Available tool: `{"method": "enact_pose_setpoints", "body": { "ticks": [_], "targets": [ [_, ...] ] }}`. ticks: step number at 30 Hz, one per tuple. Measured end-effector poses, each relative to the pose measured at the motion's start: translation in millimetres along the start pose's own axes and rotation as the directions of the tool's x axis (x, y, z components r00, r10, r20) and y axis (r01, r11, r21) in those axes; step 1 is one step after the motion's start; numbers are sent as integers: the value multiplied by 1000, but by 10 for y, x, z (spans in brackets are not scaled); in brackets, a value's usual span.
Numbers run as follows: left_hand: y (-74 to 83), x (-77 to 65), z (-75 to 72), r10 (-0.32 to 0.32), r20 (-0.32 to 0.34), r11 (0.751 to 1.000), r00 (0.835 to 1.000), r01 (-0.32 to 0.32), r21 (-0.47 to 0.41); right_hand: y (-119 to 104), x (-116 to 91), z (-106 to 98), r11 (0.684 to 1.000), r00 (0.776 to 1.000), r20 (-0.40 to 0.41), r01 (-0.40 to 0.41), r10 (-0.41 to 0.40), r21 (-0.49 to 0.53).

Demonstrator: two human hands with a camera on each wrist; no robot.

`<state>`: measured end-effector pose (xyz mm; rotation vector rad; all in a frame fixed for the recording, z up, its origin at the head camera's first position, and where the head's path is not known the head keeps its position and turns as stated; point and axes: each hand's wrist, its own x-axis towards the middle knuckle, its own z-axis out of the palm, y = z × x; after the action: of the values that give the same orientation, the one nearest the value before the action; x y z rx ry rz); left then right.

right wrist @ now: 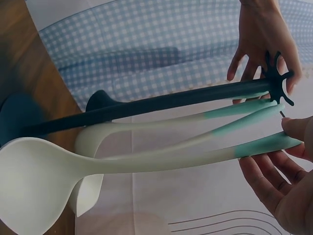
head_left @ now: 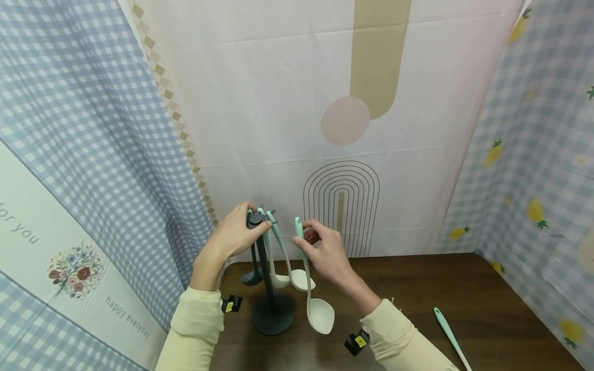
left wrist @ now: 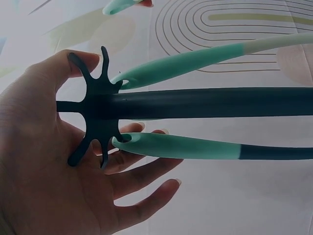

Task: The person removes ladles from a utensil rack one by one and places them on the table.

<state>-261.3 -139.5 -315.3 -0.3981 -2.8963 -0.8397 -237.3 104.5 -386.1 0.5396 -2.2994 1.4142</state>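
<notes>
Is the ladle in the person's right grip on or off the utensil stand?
Off the utensil stand: the right grip pinches the ladle, whose handle top sits apart from the hooks in the head view.

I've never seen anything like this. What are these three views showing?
No robot here: it's a person working bare-handed. The wide view comes from a camera worn on the head; the other two come from cameras on the left and right wrists, probably the small black boxes. On the table stands a dark rack, with three utensils hanging from it. The left hand rests against the rack's top, while the right hand holds a green-handled pale spoon. Another green-handled utensil lies farther right.
</notes>
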Motion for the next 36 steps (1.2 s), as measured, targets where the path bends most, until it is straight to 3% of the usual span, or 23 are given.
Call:
{"method": "enact_pose_setpoints", "body": {
  "ticks": [36],
  "targets": [
    [1, -4, 6, 16, -8, 1000, 1000, -16, -6, 364, -178, -326, 996, 996, -63, -59, 55, -73]
  ]
}}
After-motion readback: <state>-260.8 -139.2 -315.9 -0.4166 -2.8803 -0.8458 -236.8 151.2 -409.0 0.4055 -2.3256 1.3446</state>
